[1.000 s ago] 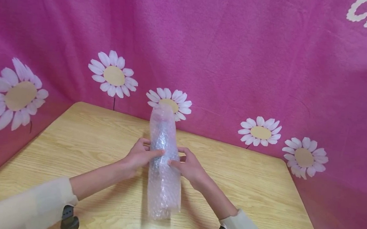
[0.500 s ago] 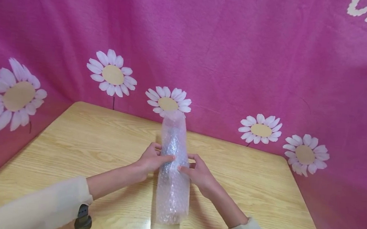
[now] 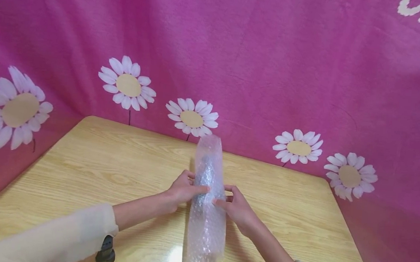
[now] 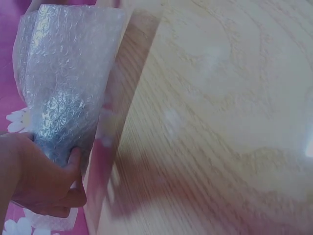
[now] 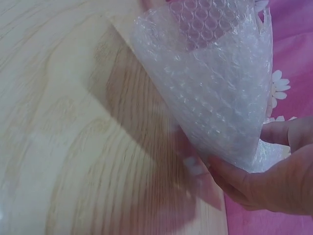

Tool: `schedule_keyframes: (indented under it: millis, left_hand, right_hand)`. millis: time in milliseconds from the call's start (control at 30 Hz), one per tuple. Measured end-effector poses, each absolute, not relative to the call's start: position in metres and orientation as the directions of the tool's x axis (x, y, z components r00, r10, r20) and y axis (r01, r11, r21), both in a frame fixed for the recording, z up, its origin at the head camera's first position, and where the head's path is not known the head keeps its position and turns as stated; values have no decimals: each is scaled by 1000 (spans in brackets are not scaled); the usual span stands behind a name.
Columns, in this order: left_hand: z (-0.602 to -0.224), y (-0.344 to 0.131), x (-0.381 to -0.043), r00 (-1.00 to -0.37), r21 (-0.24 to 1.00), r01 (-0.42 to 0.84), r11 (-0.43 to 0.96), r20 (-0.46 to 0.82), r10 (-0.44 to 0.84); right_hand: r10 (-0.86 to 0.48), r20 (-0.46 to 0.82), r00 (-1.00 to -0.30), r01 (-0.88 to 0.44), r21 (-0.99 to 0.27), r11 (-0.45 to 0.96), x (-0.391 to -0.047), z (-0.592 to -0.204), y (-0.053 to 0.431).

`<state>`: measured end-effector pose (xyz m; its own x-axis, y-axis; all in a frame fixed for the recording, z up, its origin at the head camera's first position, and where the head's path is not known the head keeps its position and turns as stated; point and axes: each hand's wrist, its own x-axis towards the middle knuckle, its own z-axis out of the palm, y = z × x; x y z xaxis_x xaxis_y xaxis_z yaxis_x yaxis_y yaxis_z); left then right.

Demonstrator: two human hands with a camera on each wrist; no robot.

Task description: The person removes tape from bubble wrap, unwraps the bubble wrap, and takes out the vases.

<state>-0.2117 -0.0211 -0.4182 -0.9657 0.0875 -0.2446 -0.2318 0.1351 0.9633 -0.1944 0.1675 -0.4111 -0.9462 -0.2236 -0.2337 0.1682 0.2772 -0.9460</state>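
Note:
A long roll of clear bubble wrap (image 3: pixel 207 228) stretches away from me over the middle of the table, its ends loose and flattened. Something dark and bluish shows through its middle, too blurred by the bubbles to name. My left hand (image 3: pixel 185 189) grips the roll from the left, thumb on top and fingers round the side. From the right, a little nearer to me, my right hand (image 3: pixel 240 210) holds it the same way. The left wrist view shows the left thumb (image 4: pixel 74 159) pressed on the wrap beside the dark part.
The pale wooden table (image 3: pixel 120 157) has rounded far corners. Behind it and at both sides hangs a magenta cloth (image 3: pixel 254 69) printed with white daisies. Light glares off the tabletop near its front.
Both hands have carried the wrapped roll to the right and slightly toward me. Their grip on it looks the same.

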Motion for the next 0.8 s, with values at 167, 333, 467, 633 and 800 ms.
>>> schedule_keyframes:
  millis: [167,333,467,633,800]
  left_hand:
    - [-421,-14,-209,-962,963,-236,132,-250,110]
    - [-425,-10,-209,-959,958,-244,153,-261,109]
    - [-428,-8,-210,-956,953,-250,169,-271,111]
    - [-432,-5,-210,-955,952,-250,176,-272,119]
    - [-432,-4,-210,-952,953,-248,173,-273,140]
  right_hand:
    - [-215,-249,-945,183,-941,286,-191,-413,175]
    - [-213,-263,-941,197,-938,287,-190,-417,180]
    - [-216,-263,-940,197,-938,285,-189,-420,183]
    - [-222,-265,-938,198,-939,282,-187,-422,186]
    - [-232,-261,-937,198,-945,261,-186,-423,189]
